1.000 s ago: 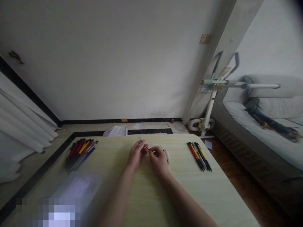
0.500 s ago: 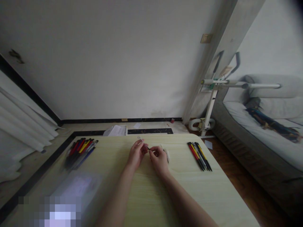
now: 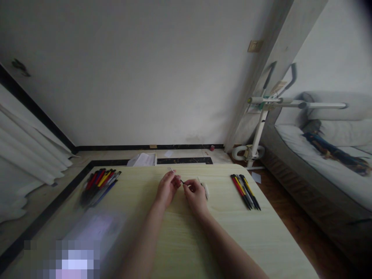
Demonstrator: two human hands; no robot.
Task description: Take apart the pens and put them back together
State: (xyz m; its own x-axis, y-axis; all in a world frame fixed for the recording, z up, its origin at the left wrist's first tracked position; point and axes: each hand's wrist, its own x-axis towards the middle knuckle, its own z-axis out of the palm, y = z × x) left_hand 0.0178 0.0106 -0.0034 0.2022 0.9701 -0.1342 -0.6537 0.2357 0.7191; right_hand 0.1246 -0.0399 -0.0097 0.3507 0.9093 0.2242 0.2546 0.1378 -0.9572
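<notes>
Both hands meet at the middle of a pale wooden table (image 3: pixel 180 240). My left hand (image 3: pixel 166 188) is closed round a thin clear pen tube (image 3: pixel 171 170) that sticks out past its fingers toward the far edge. My right hand (image 3: pixel 195 192) pinches the dark tip of that pen, where the two hands touch. A white pen part (image 3: pixel 205 190) lies on the table just right of my right hand.
A heap of red, yellow, blue and black pens (image 3: pixel 99 184) lies at the table's left. A neat row of several pens (image 3: pixel 245 186) lies at the right. A clear plastic bag (image 3: pixel 90 232) sits front left. Papers (image 3: pixel 142 159), an exercise bike (image 3: pixel 258 128) and a sofa (image 3: pixel 325 155) stand beyond.
The hands stay together on the pen with only slight finger shifts; the view has drifted a little.
</notes>
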